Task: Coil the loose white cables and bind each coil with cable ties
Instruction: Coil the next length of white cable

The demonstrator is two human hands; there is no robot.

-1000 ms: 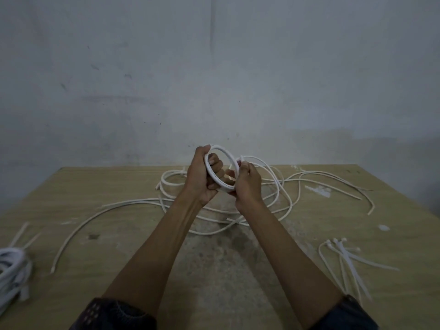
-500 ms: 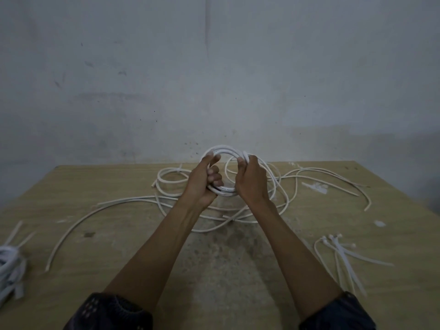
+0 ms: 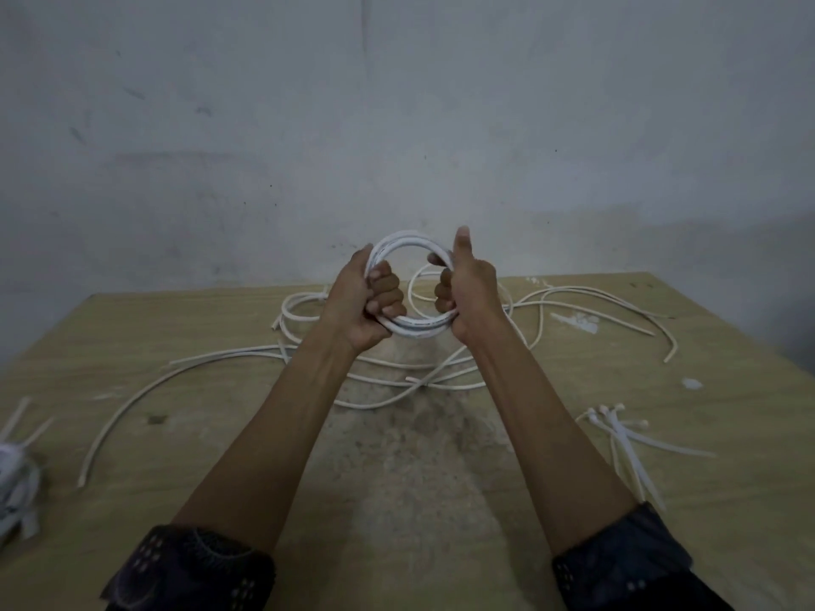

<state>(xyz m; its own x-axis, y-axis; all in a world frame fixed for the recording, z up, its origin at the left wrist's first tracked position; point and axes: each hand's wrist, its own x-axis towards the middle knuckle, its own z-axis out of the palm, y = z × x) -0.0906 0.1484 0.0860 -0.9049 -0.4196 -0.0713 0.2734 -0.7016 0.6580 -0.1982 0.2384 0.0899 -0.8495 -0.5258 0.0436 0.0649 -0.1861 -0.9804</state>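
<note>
Coil [image 3: 412, 246] of white cable, several turns, held upright in the air above the far half of the table [image 3: 727, 478] — both hands on it, one per side. L hand [image 3: 355, 304] grips the left side, fingers curled through the ring & round the turns, squeezing them together. R hand [image 3: 474, 297] grips the right side, fingers hooked through the ring from the other way, but its thumb [image 3: 461, 246] sticks straight up, clear of the cable. Bottom of the coil runs between the two palms; top arc is free, w/ the wall [image 3: 397, 103] behind it. Can't tell whether a tail of the coil drops into the heap below, since the hands hide that bit.

Loose cables [image 3: 586, 297] lie tangled on the table under & beyond the hands, strands crossing; a few ends reach toward the far right. One long strand [image 3: 132, 401] curves out left & ends near the front left. Cable ties [image 3: 626, 438], white, lie in a loose bunch on the table at right, beside the R forearm, apart from the cables. At the left edge, partly cut off by the frame — a bundle [image 3: 13, 474] of white cable w/ tie tails sticking up. Dark patterned sleeves [image 3: 189, 566] cover the upper arms; forearms bare. Table top is pale wood w/ a worn grey patch in the middle.
</note>
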